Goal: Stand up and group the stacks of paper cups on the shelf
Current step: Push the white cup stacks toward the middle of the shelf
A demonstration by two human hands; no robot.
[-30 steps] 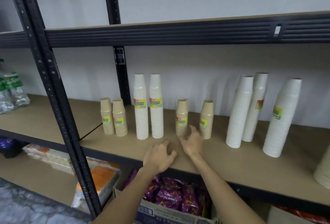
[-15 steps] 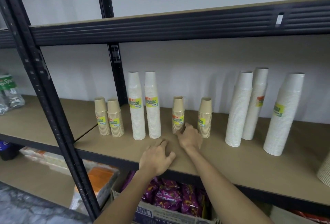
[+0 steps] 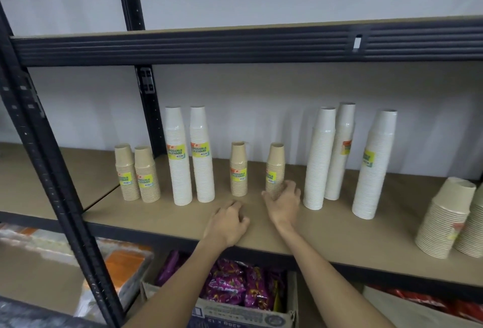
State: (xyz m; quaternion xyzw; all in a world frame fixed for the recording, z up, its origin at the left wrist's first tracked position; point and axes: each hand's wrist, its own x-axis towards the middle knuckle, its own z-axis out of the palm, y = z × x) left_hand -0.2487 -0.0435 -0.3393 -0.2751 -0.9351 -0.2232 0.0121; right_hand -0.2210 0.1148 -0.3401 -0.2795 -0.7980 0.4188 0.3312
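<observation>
Likely step: slide the short brown stack (image 3: 275,168), directly ahead of the right hand (image 3: 283,200), low and level toward the neighbouring brown stack (image 3: 238,169) beyond the left hand (image 3: 226,221), so it does not tip. The right hand curls round its base; the left hand rests on the shelf (image 3: 156,212), fingers loosely curled, holding nothing.

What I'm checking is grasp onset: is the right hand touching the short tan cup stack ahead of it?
Touching. The head view shows the right hand cupping the base of the tan cup stack with thumb and fingers.
</observation>
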